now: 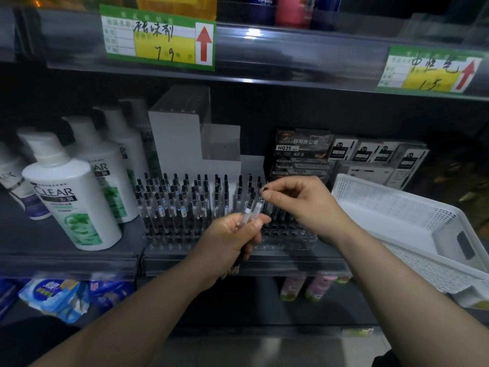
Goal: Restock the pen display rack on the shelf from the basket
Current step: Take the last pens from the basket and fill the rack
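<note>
Clear-barrelled pens stand bunched in the curled left hand, right hand pinching one by its top; advise lowering it upright into a vacant right-side hole of the pen display rack.

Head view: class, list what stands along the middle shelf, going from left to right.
shampoo bottles → pen rack → pen boxes → basket

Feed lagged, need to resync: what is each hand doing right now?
Left hand: holds a small bundle of pens.
Right hand: pinches the black top of one pen, over the rack.
</note>
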Available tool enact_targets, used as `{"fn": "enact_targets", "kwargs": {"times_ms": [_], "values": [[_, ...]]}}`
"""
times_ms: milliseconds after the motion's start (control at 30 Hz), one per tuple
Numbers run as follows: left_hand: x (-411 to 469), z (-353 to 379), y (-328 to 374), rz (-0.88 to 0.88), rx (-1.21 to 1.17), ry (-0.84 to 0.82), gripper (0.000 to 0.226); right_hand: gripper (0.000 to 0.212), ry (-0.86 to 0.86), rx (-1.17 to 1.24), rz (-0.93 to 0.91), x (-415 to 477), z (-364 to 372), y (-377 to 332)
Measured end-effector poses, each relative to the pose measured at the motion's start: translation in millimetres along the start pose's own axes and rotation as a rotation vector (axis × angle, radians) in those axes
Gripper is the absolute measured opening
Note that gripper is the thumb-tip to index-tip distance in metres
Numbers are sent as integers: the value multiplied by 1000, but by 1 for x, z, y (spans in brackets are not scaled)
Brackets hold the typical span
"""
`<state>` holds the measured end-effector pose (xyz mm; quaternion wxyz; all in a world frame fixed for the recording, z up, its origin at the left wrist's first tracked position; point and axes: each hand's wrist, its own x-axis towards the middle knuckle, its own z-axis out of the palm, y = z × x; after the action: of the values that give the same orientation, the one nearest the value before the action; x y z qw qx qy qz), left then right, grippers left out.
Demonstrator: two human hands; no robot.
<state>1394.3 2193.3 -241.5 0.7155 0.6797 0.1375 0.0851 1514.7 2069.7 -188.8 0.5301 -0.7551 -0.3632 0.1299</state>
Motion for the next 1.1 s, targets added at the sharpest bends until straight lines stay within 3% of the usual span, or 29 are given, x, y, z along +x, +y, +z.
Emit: {"fn": "enact_targets", "kwargs": {"times_ms": [200,367,500,633,833,1100], "values": [[5,-2,0,-38,-27,27,18,4,-10,130,56,4,-9,-3],[7,-11,0,-14,6,136,21,8,171,239,43,7,-38,0],[6,-14,4,17,23,158,24,12,295,-14,-19,8,-42,14],[5,-13,9,-5,-9,96,30,13,302,-312,-62,7,-36,24],[7,-12,11,-51,-160,102,35,10,222,-506,-101,10,-20,33],[5,-11,7,16,12,164,23,12,176,-656,-96,15,-10,38]]}}
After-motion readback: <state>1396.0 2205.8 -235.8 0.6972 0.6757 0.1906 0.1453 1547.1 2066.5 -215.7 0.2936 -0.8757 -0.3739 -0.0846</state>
